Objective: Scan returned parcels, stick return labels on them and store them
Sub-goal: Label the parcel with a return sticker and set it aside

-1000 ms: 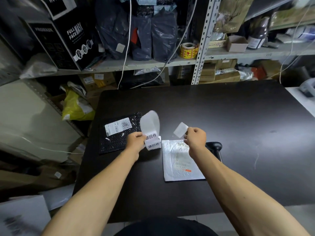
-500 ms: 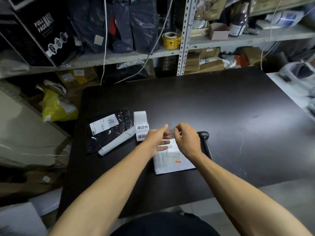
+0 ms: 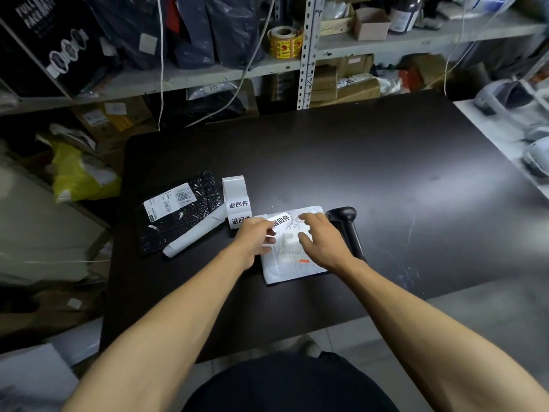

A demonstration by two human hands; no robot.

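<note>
Both hands are sticking a return label onto a white parcel. The left hand is pinching the label's edge; the right hand, fingers spread, is pressing. Smoothing it flat likely comes next.

- Table: bears all items below
- Parcel: flat on table, under both hands
- Left hand: over parcel's left edge
- Right hand: over parcel's right half
- Return label: on parcel's far end, between the hands
- Label roll: just beyond left hand, touching parcel's far-left corner
- Backing strip: trails from roll, left of left hand
- Second parcel: further left, partly under strip
- Scanner: lying just right of right hand, beside parcel
- Shelving: behind table, well beyond hands
</note>
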